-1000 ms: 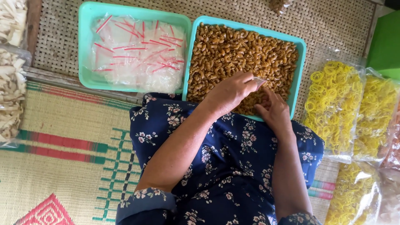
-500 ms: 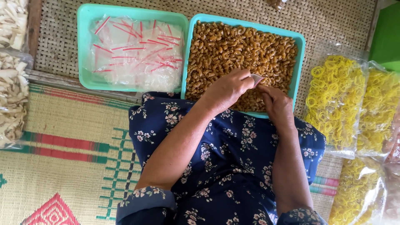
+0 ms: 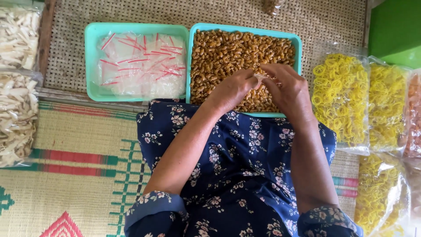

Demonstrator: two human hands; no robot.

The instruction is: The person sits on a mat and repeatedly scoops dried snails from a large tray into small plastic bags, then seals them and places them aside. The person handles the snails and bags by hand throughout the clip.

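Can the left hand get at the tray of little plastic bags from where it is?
Probably yes. The left hand sits over the snack tray, and the bag tray lies right beside it, uncovered.

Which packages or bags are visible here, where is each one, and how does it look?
Small clear bag: pinched between left hand and right hand, over the brown snack tray.
Empty clear bags with red strips: piled in the left turquoise tray.
Clear bags of yellow rings: right side.
Clear bags of pale chips: left edge.
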